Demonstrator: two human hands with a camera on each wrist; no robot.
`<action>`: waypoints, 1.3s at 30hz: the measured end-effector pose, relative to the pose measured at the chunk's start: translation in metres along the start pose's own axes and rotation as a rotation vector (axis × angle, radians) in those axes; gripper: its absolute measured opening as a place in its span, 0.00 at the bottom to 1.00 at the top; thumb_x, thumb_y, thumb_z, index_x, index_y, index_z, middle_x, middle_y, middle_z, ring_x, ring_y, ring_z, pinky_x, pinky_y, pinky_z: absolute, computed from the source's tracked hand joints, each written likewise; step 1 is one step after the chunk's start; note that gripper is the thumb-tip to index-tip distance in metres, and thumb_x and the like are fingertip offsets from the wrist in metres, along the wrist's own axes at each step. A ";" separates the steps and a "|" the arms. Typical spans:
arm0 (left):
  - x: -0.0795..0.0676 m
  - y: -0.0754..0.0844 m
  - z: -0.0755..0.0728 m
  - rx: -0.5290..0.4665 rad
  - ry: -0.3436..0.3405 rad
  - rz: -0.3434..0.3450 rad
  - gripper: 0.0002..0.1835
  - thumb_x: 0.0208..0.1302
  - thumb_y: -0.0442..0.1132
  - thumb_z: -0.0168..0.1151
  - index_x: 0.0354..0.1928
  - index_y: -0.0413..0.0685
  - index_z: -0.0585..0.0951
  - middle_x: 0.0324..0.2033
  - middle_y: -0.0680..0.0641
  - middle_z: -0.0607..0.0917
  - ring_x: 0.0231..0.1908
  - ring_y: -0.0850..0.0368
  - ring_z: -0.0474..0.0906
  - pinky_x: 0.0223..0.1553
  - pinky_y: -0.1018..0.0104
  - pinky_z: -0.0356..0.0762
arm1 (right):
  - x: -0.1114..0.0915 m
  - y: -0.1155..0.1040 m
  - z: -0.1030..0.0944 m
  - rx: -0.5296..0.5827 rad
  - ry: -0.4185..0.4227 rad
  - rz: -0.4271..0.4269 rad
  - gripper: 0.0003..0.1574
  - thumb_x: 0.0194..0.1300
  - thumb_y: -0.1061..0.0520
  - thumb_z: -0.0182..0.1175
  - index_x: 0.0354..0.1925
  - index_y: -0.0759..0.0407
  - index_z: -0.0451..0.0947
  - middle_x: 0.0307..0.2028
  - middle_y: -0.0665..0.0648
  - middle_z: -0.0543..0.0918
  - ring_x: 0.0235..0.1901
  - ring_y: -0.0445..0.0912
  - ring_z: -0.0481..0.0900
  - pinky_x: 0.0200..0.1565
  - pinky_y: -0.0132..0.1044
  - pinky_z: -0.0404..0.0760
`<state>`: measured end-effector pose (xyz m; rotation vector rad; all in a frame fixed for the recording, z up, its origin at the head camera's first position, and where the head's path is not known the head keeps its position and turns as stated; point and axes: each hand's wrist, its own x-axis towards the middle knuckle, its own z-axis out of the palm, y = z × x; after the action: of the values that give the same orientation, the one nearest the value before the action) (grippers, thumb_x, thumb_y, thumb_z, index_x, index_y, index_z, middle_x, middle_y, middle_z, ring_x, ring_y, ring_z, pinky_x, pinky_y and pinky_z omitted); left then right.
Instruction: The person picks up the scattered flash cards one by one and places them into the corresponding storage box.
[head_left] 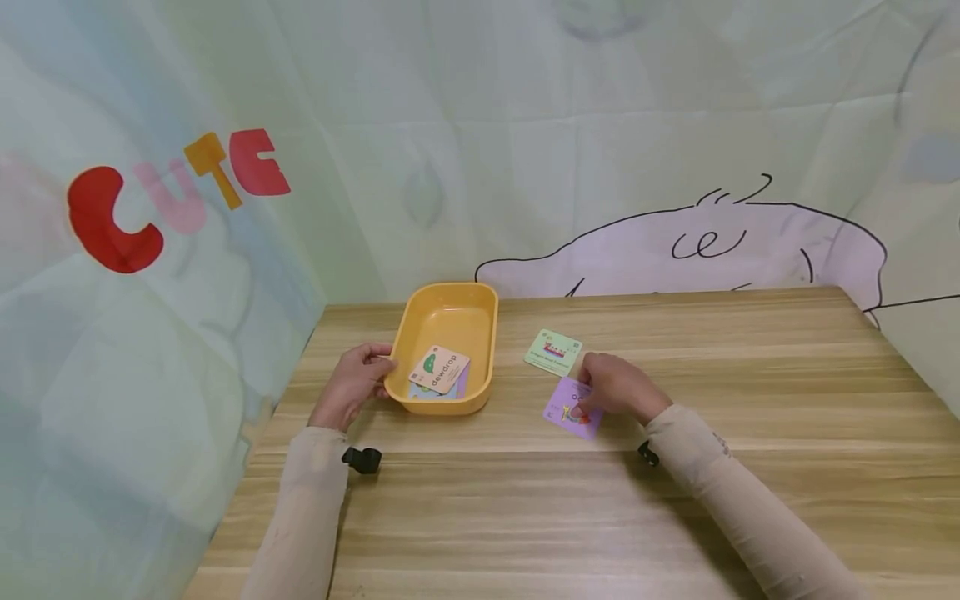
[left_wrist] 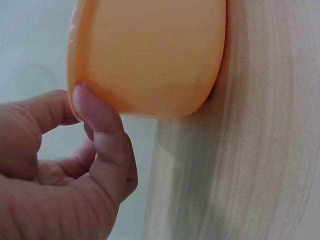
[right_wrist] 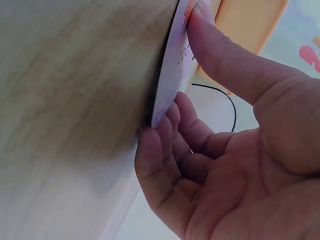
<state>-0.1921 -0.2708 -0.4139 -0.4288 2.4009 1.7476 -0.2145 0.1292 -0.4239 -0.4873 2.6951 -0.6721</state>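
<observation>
At the left of the table, my left hand (head_left: 351,387) pinches the near-left rim of a yellow plastic tray (head_left: 459,327). The left wrist view has the thumb (left_wrist: 100,107) over that rim and fingers outside it. Inside the tray a peach card marked "dewdrop" (head_left: 441,370) lies over blue and purple card edges. To the tray's right, my right hand (head_left: 621,387) holds a purple picture card (head_left: 561,410) by its right side, thumb on its face. In the right wrist view the fingertips (right_wrist: 150,145) meet the card's edge (right_wrist: 170,85), close above the table.
A green picture card (head_left: 553,353) lies flat just beyond the purple one. The wood-grain table (head_left: 480,517) runs back to a printed cloth backdrop (head_left: 390,108) behind and at the left. Black wrist devices (head_left: 363,460) sit at both wrists.
</observation>
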 end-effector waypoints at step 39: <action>0.000 -0.001 0.000 0.004 -0.002 0.008 0.20 0.76 0.37 0.55 0.65 0.37 0.72 0.48 0.41 0.78 0.32 0.57 0.77 0.30 0.70 0.80 | 0.005 0.015 -0.007 0.403 -0.203 -0.090 0.19 0.60 0.66 0.70 0.47 0.68 0.73 0.39 0.60 0.84 0.36 0.45 0.80 0.37 0.34 0.79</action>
<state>-0.1917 -0.2713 -0.4147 -0.4182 2.4077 1.7453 -0.2253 0.1427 -0.4271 -0.5374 2.2794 -1.0960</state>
